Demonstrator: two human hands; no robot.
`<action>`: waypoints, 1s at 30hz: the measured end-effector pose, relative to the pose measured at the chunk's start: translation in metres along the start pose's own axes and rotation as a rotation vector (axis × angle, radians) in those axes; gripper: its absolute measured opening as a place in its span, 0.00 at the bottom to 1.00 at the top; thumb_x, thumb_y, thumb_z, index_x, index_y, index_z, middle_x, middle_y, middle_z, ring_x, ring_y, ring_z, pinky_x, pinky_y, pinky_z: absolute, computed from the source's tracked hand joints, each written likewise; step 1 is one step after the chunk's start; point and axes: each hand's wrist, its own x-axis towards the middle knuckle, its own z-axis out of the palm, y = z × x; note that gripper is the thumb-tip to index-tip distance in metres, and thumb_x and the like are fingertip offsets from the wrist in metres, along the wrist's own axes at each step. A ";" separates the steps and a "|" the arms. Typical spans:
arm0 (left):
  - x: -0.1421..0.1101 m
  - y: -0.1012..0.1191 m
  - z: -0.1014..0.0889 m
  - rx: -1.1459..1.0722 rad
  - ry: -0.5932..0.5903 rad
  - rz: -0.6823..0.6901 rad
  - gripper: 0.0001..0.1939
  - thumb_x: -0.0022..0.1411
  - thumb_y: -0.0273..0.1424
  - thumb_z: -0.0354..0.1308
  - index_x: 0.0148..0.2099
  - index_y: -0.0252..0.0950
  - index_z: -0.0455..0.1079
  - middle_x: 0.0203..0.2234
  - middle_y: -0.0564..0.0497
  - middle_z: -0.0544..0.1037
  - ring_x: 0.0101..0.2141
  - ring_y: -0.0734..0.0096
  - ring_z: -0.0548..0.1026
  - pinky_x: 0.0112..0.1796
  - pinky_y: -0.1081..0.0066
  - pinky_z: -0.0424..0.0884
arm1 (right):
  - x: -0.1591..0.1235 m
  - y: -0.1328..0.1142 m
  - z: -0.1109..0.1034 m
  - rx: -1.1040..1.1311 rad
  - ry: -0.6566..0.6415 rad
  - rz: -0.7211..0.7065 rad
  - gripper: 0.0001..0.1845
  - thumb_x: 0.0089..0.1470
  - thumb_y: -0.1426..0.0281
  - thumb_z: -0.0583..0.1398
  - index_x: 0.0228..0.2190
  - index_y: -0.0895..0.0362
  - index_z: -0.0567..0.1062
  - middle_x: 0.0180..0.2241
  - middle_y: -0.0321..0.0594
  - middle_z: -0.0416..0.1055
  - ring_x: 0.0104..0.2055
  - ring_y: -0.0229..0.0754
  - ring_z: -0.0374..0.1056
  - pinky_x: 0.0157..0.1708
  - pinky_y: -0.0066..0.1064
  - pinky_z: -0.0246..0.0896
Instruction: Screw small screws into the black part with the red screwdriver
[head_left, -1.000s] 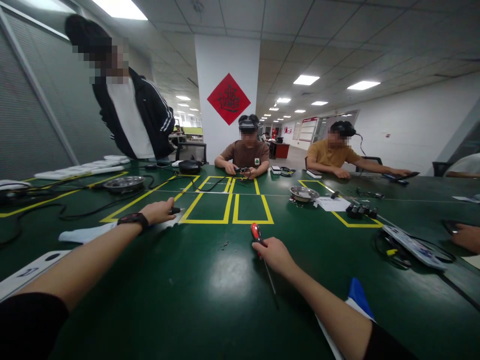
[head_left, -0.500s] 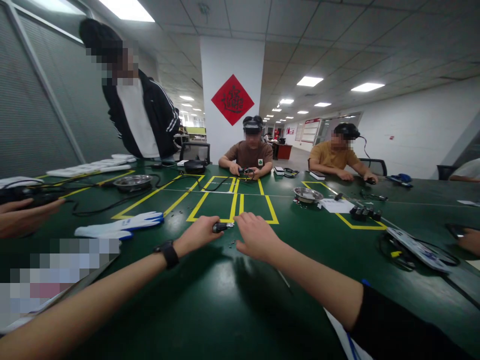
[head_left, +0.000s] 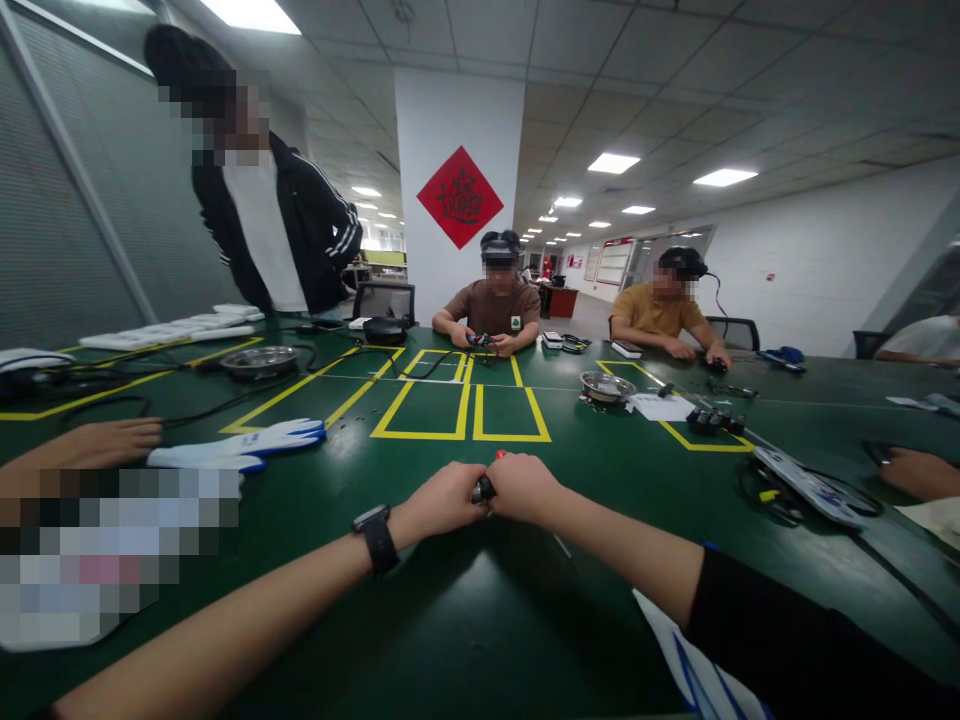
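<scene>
My left hand (head_left: pixel 448 497), with a dark watch on its wrist, is closed on a small black cylindrical piece with a metal end (head_left: pixel 484 489). Against it, my right hand (head_left: pixel 529 487) is closed too, its fingers curled inward and mostly hidden. Just above the right knuckles a small red tip (head_left: pixel 500 455) sticks out; what it belongs to is hidden. A thin metal rod (head_left: pixel 562 547) shows below the right wrist. Whether the rod and the red tip are one thing, I cannot tell. Both hands are low over the green table (head_left: pixel 480 630).
White-and-blue gloves (head_left: pixel 247 443) lie to the left, near another person's hand (head_left: pixel 112 440). Ahead are yellow tape outlines (head_left: pixel 420 435) and a metal bowl (head_left: pixel 606 386). To the right are black parts (head_left: pixel 716 422) and a power strip (head_left: pixel 806 485). Several people are around the table.
My hands have come together and slightly nearer to me, the right one going from spread fingers to closed. The red tip has come into view. At left, the other person's hand has lowered to the table.
</scene>
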 end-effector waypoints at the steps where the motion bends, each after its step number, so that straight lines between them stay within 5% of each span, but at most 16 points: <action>1: -0.001 0.003 -0.002 0.018 0.001 0.014 0.09 0.49 0.32 0.57 0.35 0.36 0.70 0.31 0.43 0.78 0.30 0.61 0.75 0.28 0.70 0.64 | 0.001 0.003 0.000 0.017 -0.016 0.014 0.09 0.42 0.68 0.62 0.27 0.59 0.77 0.29 0.51 0.76 0.32 0.51 0.72 0.30 0.34 0.62; 5: -0.006 0.016 -0.012 0.142 -0.057 0.016 0.19 0.51 0.37 0.59 0.45 0.37 0.64 0.36 0.44 0.76 0.34 0.60 0.75 0.31 0.71 0.65 | 0.009 0.015 0.003 0.171 -0.126 -0.032 0.13 0.37 0.66 0.65 0.28 0.59 0.76 0.29 0.44 0.75 0.31 0.46 0.71 0.27 0.28 0.60; 9: -0.002 0.016 -0.024 0.252 -0.095 0.039 0.19 0.57 0.39 0.54 0.49 0.39 0.61 0.35 0.45 0.76 0.34 0.60 0.75 0.31 0.70 0.64 | 0.017 0.025 0.004 0.479 -0.081 -0.114 0.23 0.35 0.74 0.65 0.38 0.58 0.72 0.33 0.39 0.73 0.34 0.43 0.69 0.30 0.27 0.59; 13: 0.010 -0.035 -0.060 0.277 -0.080 -0.053 0.14 0.59 0.39 0.51 0.44 0.37 0.64 0.31 0.47 0.76 0.30 0.64 0.73 0.29 0.73 0.61 | 0.010 0.039 0.012 0.801 0.042 0.011 0.37 0.34 0.75 0.65 0.49 0.57 0.63 0.30 0.34 0.69 0.26 0.36 0.65 0.26 0.25 0.58; 17: 0.010 -0.123 -0.118 0.391 -0.004 -0.466 0.14 0.57 0.40 0.55 0.36 0.33 0.67 0.25 0.51 0.74 0.26 0.70 0.69 0.27 0.77 0.58 | -0.009 0.061 0.039 0.928 0.352 0.251 0.17 0.44 0.72 0.60 0.40 0.58 0.68 0.25 0.33 0.65 0.26 0.36 0.62 0.28 0.28 0.58; 20: 0.000 -0.171 -0.149 0.455 0.023 -0.585 0.12 0.53 0.34 0.61 0.31 0.29 0.66 0.20 0.52 0.71 0.25 0.74 0.66 0.28 0.78 0.57 | -0.015 0.071 0.058 1.037 0.469 0.350 0.10 0.44 0.71 0.58 0.33 0.58 0.69 0.23 0.31 0.62 0.25 0.36 0.60 0.28 0.29 0.57; 24: -0.007 -0.194 -0.156 0.507 -0.017 -0.679 0.11 0.48 0.28 0.66 0.28 0.28 0.67 0.21 0.53 0.70 0.29 0.72 0.68 0.33 0.75 0.62 | -0.013 0.071 0.066 1.112 0.483 0.345 0.07 0.45 0.71 0.57 0.31 0.57 0.68 0.23 0.31 0.63 0.25 0.36 0.60 0.27 0.28 0.56; 30: 0.015 -0.197 -0.147 0.546 -0.052 -0.686 0.16 0.63 0.34 0.52 0.52 0.32 0.63 0.46 0.44 0.69 0.43 0.64 0.71 0.42 0.59 0.71 | -0.012 0.071 0.068 1.121 0.489 0.321 0.07 0.44 0.72 0.56 0.31 0.57 0.68 0.21 0.30 0.62 0.24 0.36 0.59 0.27 0.28 0.56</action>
